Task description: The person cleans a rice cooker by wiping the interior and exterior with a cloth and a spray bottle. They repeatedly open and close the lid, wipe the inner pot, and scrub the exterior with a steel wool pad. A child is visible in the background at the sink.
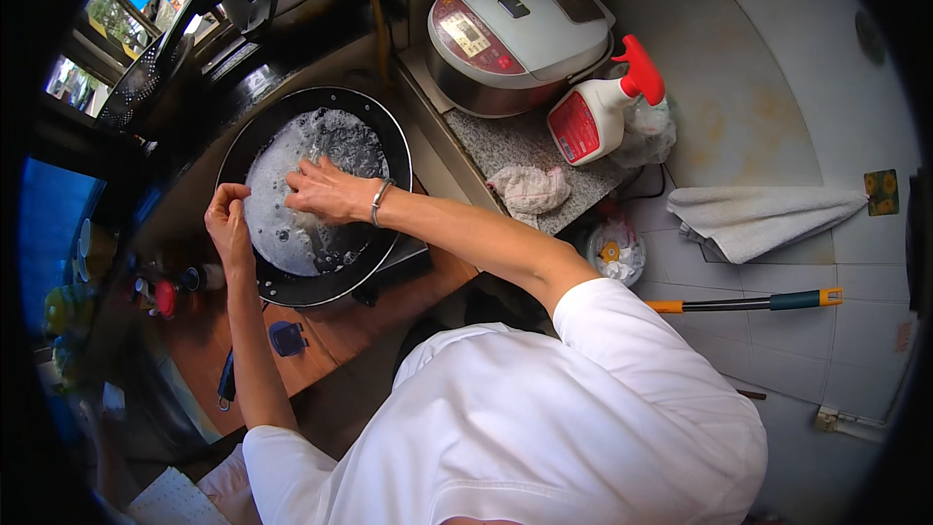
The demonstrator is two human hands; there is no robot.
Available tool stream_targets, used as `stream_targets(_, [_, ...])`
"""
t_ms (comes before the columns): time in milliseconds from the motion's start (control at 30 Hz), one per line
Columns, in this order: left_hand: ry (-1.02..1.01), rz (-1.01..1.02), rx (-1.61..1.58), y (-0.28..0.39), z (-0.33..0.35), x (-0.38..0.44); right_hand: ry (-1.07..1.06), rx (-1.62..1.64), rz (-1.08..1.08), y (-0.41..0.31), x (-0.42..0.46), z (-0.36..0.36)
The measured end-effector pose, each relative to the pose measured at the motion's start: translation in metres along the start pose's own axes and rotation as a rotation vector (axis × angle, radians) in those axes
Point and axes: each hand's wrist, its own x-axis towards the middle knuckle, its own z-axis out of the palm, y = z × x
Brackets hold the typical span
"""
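A large black frying pan (386, 120) with a riveted rim holds sudsy water (280, 160), with white foam mostly over its left side. My left hand (227, 222) pinches the pan's left rim between thumb and fingers. Reaching across from the right, my right hand (328, 191) is over the middle of the pan with its fingertips down in the foam. The suds hide whether anything is under those fingers. A metal bracelet (379, 203) circles my right wrist. The pan's black handle (227, 379) shows beneath my left forearm.
Right of the pan, a granite counter (474, 135) bears a rice cooker (517, 33), a red-topped spray bottle (594, 113) and a crumpled cloth (531, 189). A dark blue plastic piece (288, 338) lies on the orange-brown surface (321, 354). Jars and a red lid (166, 297) stand left.
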Motion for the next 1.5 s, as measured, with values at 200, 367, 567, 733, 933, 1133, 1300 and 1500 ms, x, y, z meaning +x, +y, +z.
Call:
stream_targets(200, [0.016,-0.014,0.05,0.007,0.01,0.005,-0.21,-0.54,-0.064,0.001,-0.009,0.001])
stream_targets(367, [-0.019,0.056,0.098,0.017,0.034,0.019,-0.193,-0.333,0.024,-0.009,-0.018,-0.036])
stream_targets(567, [-0.069,0.217,0.223,0.062,0.065,0.032,0.105,-0.128,-0.093,-0.018,-0.028,-0.179])
stream_targets(733, [-0.231,0.318,0.255,0.116,0.117,0.039,0.249,-0.603,0.048,0.001,-0.093,-0.395])
stream_targets(933, [-0.437,0.68,0.314,0.152,0.248,0.037,-0.1,-0.822,0.158,0.072,-0.161,-0.467])
stream_targets(1133, [-0.453,0.941,0.34,0.142,0.367,0.048,-0.427,-0.636,-0.021,0.116,-0.14,-0.406])
stream_targets(1300, [-0.406,0.901,0.366,0.131,0.387,0.048,-0.447,-0.586,0.043,0.167,-0.126,-0.44])
stream_targets(1500, [-0.392,0.873,0.373,0.134,0.389,0.049,-0.577,-0.505,0.03,0.135,-0.127,-0.437])
